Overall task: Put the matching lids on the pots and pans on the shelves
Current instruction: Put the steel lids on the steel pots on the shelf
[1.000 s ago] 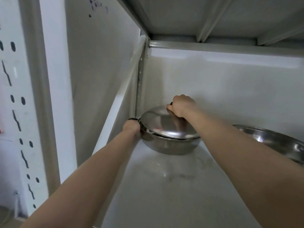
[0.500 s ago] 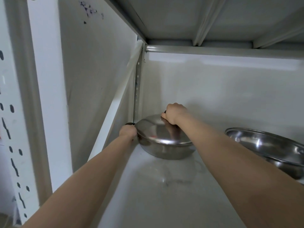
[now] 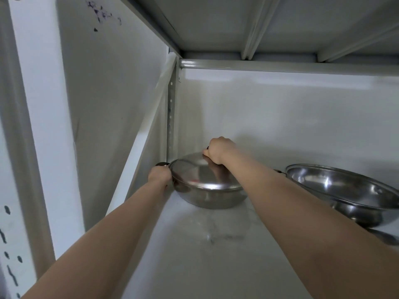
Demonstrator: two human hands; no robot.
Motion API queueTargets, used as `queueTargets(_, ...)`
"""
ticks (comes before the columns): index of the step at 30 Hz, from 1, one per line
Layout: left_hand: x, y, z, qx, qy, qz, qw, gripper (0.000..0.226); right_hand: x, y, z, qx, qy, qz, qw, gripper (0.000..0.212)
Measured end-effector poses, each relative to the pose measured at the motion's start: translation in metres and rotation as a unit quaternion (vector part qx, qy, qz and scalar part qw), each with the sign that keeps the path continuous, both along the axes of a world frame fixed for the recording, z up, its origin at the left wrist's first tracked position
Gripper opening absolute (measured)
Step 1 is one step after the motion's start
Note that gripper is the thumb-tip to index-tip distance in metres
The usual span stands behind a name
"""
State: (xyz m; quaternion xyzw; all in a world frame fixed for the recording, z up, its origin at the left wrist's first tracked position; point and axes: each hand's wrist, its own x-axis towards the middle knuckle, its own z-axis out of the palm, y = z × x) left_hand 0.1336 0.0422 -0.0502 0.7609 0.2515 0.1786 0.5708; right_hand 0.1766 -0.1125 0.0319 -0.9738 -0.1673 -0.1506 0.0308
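At centre frame, the right hand point(image 3: 218, 151) grips the dark knob atop a domed, shiny stainless-steel lid point(image 3: 200, 175). The left hand point(image 3: 159, 175) curls around the black side handle point(image 3: 162, 164) of the shallow round steel pan point(image 3: 209, 197) beneath. The lid sits dome-up on the pan, in the white shelf's point(image 3: 205, 255) back left corner. At right stands an uncovered wide steel pan point(image 3: 345, 190).

A pale wall point(image 3: 280, 117) closes the back. On the left, a grey upright post point(image 3: 171, 117) punched with small holes stands in the corner. A side panel point(image 3: 103, 93) carries dark purple smudges point(image 3: 101, 15) near its top.
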Motion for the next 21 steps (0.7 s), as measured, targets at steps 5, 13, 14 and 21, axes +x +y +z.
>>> queueTargets(5,-0.006,0.0,-0.001,-0.068,-0.021,0.0,0.997,0.025,-0.005,-0.009,0.004,-0.02,-0.012,-0.012,1.0,0.057)
queueTargets(13,-0.04,-0.022,0.022,0.078,-0.009,0.061,0.995,0.061,-0.023,-0.049,0.02,0.04,-0.025,-0.006,0.999,0.055)
queueTargets(14,-0.047,-0.028,0.026,0.121,-0.027,0.061,0.99,0.061,-0.027,-0.057,0.022,0.045,-0.018,-0.003,0.999,0.052)
queueTargets(21,-0.084,-0.059,0.06,0.403,-0.103,-0.089,0.905,0.051,-0.081,-0.122,0.025,0.006,0.003,0.005,1.0,0.05)
